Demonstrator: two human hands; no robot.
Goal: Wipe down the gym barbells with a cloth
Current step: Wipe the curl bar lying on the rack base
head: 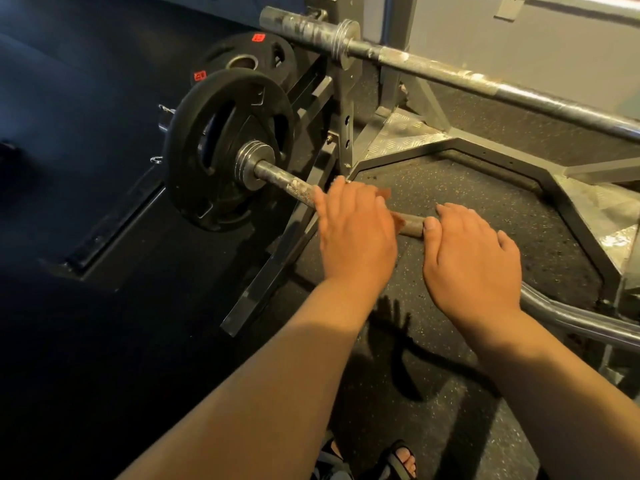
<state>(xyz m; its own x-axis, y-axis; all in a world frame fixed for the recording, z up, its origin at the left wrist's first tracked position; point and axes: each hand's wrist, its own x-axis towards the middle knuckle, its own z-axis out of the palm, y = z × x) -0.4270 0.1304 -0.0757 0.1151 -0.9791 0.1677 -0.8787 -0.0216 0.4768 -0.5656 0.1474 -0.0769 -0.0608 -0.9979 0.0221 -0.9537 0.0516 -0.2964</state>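
Observation:
A steel barbell [287,183] runs from a black weight plate [221,147] on the left toward the lower right. My left hand [356,237] lies over the bar with an orange cloth [398,220] under it, fingers curled round cloth and bar. My right hand [474,261] grips the bar just to the right, thumb beneath it. A short bare stretch of bar shows between the hands. A second, empty barbell [450,74] rests higher up on the rack at the back.
More black plates [249,53] hang behind the loaded one. A grey steel rack frame [519,161] with checker-plate corners surrounds the speckled rubber floor. Another curved bar [571,320] lies at the right. My sandalled feet [401,459] are at the bottom.

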